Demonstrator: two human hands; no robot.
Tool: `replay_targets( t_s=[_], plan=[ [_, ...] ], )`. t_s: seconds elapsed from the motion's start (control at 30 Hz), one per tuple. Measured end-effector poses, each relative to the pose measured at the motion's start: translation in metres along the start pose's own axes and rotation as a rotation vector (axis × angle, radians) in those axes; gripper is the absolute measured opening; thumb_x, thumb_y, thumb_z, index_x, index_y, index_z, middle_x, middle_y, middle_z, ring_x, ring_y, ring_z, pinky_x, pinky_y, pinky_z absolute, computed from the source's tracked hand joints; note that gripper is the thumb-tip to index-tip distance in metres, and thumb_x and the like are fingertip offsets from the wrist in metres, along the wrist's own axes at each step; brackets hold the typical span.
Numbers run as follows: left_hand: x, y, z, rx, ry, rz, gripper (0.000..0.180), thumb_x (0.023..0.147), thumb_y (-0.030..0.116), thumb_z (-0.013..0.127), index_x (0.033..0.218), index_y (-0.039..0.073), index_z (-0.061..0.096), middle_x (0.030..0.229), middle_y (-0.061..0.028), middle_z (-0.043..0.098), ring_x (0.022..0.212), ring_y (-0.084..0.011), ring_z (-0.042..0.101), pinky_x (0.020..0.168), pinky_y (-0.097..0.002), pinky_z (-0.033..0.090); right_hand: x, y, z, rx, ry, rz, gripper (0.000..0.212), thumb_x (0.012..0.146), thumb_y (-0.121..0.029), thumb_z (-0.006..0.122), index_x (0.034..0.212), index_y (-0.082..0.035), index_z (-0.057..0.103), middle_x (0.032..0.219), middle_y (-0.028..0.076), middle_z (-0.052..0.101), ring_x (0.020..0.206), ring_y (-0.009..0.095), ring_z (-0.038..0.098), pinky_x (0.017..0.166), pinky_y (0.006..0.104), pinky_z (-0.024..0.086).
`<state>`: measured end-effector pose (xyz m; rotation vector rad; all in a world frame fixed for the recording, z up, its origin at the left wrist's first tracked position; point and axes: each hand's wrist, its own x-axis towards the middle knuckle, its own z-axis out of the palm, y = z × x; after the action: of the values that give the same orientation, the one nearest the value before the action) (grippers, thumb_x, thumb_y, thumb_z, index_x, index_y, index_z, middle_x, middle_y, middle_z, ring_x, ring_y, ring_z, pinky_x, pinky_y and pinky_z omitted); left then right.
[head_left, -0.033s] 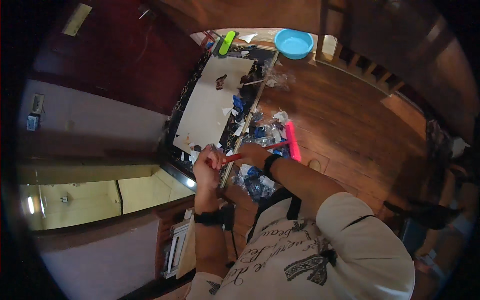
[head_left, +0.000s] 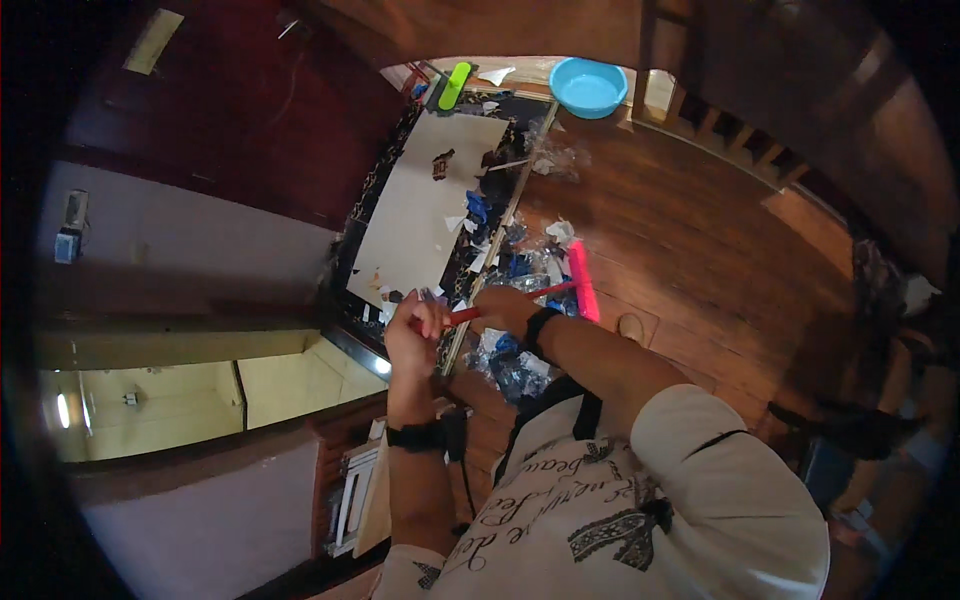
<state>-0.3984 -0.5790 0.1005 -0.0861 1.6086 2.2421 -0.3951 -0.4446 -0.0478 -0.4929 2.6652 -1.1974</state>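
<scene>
A broom with a red handle [head_left: 548, 291] and a bright pink head [head_left: 583, 280] slants across the floor. My left hand [head_left: 415, 328] is closed round the handle's upper end. Lower on the same handle, nearer the head, my right hand [head_left: 506, 311] grips it. The pink head stands on the wooden floor at the right edge of a pile of crumpled clear plastic [head_left: 545, 268], with blue and white scraps among it. More clear and blue plastic [head_left: 520, 370] lies below my right hand. The part of the handle between my hands shows; my fingers hide the rest.
A pale floor panel with a dark patterned border [head_left: 410, 215] is strewn with paper scraps and a blue wrapper [head_left: 476, 207]. A raised strip [head_left: 514, 205] divides it from the wooden floor [head_left: 680, 210]. At the back are a green-headed broom [head_left: 455, 87] and a light-blue basin [head_left: 589, 88].
The pink broom head has shifted very slightly to the left. A foot's tip beside it shows a little more. Both hands keep their hold on the handle.
</scene>
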Motion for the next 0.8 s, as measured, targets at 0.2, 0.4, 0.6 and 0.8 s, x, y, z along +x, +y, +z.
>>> replay_targets(
  t_s=[0.2, 0.4, 0.6, 0.8],
  plan=[
    [0.028, 0.011, 0.028, 0.058, 0.028, 0.027, 0.052, 0.093, 0.027, 0.034, 0.043, 0.011, 0.032, 0.043, -0.0052, 0.032, 0.049, -0.0189, 0.036, 0.066, -0.0326, 0.036, 0.013, 0.004, -0.047, -0.054, -0.034, -0.009, 0.017, 0.073, -0.017, 0.054, 0.072, -0.004, 0.066, 0.073, 0.017, 0.063, 0.070, 0.035, 0.063, 0.063, 0.0456, 0.050],
    [0.051, 0.022, 0.093, 0.090, 0.032, 0.009, 0.056, 0.092, 0.032, 0.035, 0.040, 0.011, 0.031, 0.042, -0.0064, 0.034, 0.051, -0.0209, 0.038, 0.067, -0.0333, 0.036, 0.013, 0.043, -0.090, 0.042, -0.029, -0.061, 0.016, 0.072, -0.014, 0.055, 0.072, -0.002, 0.065, 0.072, 0.019, 0.062, 0.071, 0.036, 0.063, 0.064, 0.0458, 0.050],
    [0.072, 0.031, 0.174, 0.074, 0.080, 0.048, 0.058, 0.093, 0.033, 0.035, 0.039, 0.012, 0.030, 0.040, -0.0049, 0.034, 0.053, -0.0197, 0.038, 0.064, -0.0311, 0.033, 0.000, 0.072, -0.170, 0.047, -0.044, -0.140, 0.013, 0.069, -0.012, 0.058, 0.069, 0.000, 0.064, 0.070, 0.019, 0.062, 0.068, 0.036, 0.063, 0.060, 0.0457, 0.050],
    [0.098, -0.004, 0.203, -0.089, 0.064, 0.018, 0.054, 0.092, 0.030, 0.035, 0.042, 0.011, 0.033, 0.045, -0.0054, 0.037, 0.061, -0.0213, 0.041, 0.072, -0.0335, 0.035, -0.016, 0.130, -0.206, -0.029, 0.084, -0.223, 0.010, 0.069, -0.012, 0.061, 0.069, -0.003, 0.065, 0.067, 0.016, 0.061, 0.066, 0.033, 0.063, 0.058, 0.0427, 0.050]
  ],
)
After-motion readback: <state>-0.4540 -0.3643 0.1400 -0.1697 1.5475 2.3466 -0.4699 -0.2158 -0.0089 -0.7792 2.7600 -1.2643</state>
